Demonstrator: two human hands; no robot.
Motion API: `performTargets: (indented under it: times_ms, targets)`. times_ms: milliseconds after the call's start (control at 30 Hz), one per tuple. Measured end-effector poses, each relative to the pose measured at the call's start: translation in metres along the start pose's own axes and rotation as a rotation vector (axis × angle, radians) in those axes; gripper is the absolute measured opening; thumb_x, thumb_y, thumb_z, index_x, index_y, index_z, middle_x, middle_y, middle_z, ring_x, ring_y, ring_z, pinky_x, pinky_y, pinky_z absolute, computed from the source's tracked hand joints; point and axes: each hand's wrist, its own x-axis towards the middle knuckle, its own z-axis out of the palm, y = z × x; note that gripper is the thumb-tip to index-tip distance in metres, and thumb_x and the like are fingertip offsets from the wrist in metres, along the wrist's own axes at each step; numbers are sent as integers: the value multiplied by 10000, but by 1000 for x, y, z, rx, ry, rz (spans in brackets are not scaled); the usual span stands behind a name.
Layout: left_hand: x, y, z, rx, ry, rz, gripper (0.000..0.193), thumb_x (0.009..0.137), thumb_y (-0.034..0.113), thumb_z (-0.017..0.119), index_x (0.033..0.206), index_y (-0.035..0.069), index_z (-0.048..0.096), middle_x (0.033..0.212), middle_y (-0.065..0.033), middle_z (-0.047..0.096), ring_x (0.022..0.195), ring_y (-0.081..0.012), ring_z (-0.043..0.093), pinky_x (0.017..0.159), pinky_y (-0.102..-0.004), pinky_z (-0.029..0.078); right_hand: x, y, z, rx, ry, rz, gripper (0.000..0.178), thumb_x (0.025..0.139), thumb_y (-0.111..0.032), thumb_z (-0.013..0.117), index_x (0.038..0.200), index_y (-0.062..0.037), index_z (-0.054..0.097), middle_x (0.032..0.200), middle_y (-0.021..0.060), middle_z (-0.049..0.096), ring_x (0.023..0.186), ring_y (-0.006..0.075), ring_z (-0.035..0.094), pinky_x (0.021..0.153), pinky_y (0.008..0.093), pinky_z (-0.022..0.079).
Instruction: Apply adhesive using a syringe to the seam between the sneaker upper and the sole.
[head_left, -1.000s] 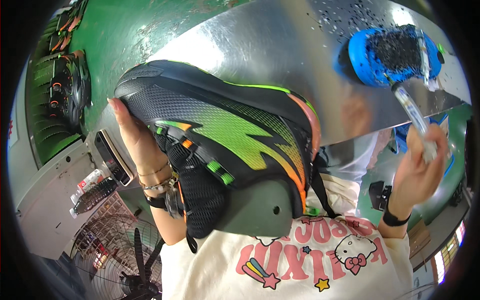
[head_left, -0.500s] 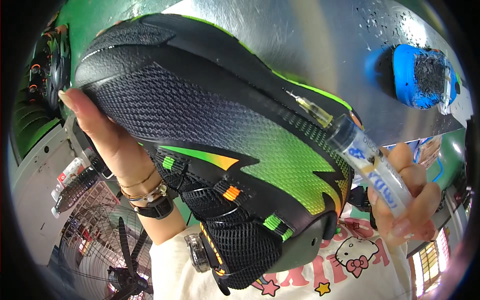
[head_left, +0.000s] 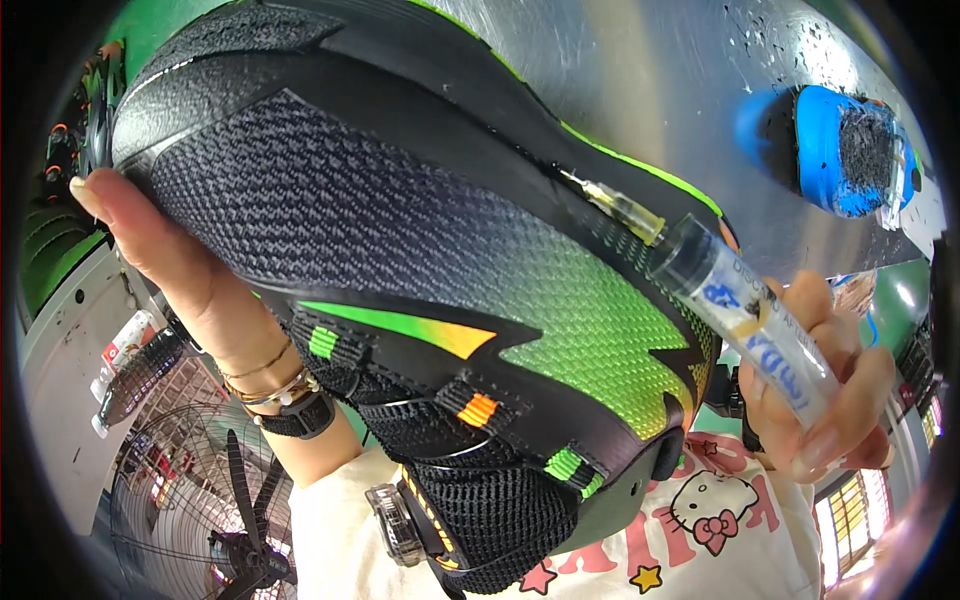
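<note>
A black athletic shoe (head_left: 400, 230) with a grey-to-green knit side fills the middle, tilted on its side close to the camera. My left hand (head_left: 180, 265) grips its toe end, the thumb along the edge and the other fingers hidden behind the shoe. In my right hand (head_left: 835, 385) is a clear syringe (head_left: 745, 305) with blue handwriting on its barrel. Its yellow-hubbed needle (head_left: 630, 215) lies along the seam between the upper and the black sole, the tip at or just over that line. A dial (head_left: 395, 525) sits on the shoe's tongue.
A blue pot (head_left: 815, 150) topped with a black, clumped pad stands on the wet metal table (head_left: 640, 90) at the right. Other shoes (head_left: 62, 150) line the far left. A caged fan (head_left: 240, 540) and bottles (head_left: 140, 375) are at the lower left.
The shoe has come nearer the camera and its toe has shifted left, with my left hand along. The syringe has stayed nearly in place, its needle tip now a little further left, by the seam.
</note>
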Motion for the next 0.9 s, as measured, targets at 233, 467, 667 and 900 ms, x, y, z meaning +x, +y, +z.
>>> performTargets:
  times_ms: [233, 467, 667, 900]
  targets:
    - [3, 2, -2, -14, -4, 12, 609, 892, 503, 350, 1210, -11, 429, 1179, -138, 504, 1052, -226, 515, 911, -350, 407, 7, -6, 7, -10, -42, 12, 236, 904, -379, 425, 782, -205, 527, 670, -24, 465, 664, 133, 335, 650, 314, 344]
    - [2, 4, -1, -23, -11, 10, 612, 891, 503, 356, 1213, -12, 425, 1181, -140, 502, 1055, -227, 512, 915, -351, 403, 8, 6, 18, -48, 89, -77, 279, 901, -397, 423, 726, -196, 506, 656, -22, 435, 655, 134, 328, 597, 292, 297]
    - [2, 3, 1, -34, -15, 7, 614, 889, 504, 361, 1215, -14, 421, 1183, -141, 500, 1058, -228, 509, 919, -352, 399, 7, -1, 8, -69, 47, -64, 329, 857, -493, 440, 751, -193, 521, 644, 0, 493, 669, 150, 373, 591, 287, 272]
    - [2, 2, 8, -44, -31, 9, 617, 888, 504, 366, 1218, -15, 417, 1186, -143, 499, 1062, -230, 506, 923, -354, 395, 36, -5, 2, -647, 39, -178, 467, 844, -562, 386, 921, -126, 533, 713, 111, 600, 775, 264, 507, 755, 389, 325]
